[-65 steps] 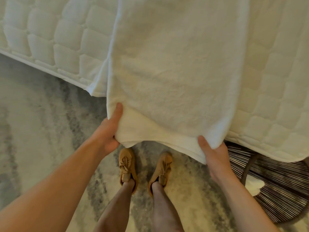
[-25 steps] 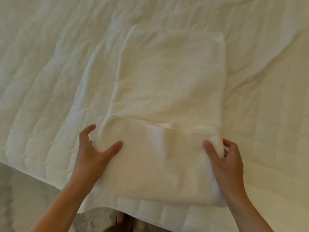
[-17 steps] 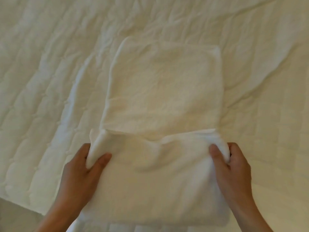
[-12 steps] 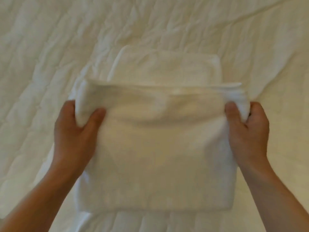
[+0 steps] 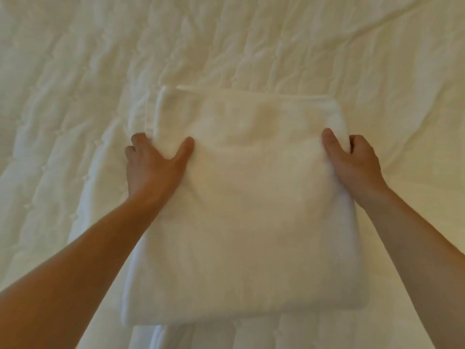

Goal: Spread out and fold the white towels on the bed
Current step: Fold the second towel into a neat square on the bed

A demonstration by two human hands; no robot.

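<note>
Towel [image 5: 246,210] inner layers hidden

Quilted cream bed [image 5: 75,109], rumpled; folded white towel [image 5: 251,222] lying flat on it.

Towel [image 5: 251,210] is soft matt terry cloth (slightly fuzzy); bed [image 5: 75,96] cover quilted, wrinkled fabric.

Bed [image 5: 75,102] fills the whole frame, cream quilted top stitched in puffy squares at left, flatter with long creases at right and far side, soft warm yellowish light, greyer shading along near edge.
</note>
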